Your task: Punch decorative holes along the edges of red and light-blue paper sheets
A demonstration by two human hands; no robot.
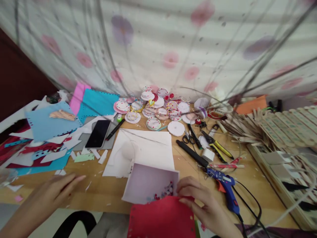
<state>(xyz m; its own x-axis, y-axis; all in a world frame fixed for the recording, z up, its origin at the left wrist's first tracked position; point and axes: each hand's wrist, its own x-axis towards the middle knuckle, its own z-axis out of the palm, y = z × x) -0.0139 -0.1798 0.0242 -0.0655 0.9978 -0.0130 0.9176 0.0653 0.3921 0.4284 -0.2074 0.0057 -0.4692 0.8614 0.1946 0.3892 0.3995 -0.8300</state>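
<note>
A person's right hand (198, 198) pinches a red sheet (160, 218) by its far right corner, thumb and fingers clamped on the edge; the sheet spreads at the near side of the table (99, 190), overlapping the near part of an open pale box (141, 183); whether those fingertips also grip the box's right wall cannot be told. The left hand (63, 185) hovers at near left, holding nothing, its fingers stretched out and close together. Small beads (168, 190) lie loose in the box's near right corner, partly behind the sheet; a sharp tug there could tip the box or sweep beads out, since the sheet rests so close against it. Just right of the right hand lies a blue glue gun (224, 180); a careless swing could snag its black cord (259, 205), or bring skin to the nozzle, a burn risk if it is hot, which cannot be seen; at left, paper scraps (102, 157) could scatter under a brushing wrist.
</note>
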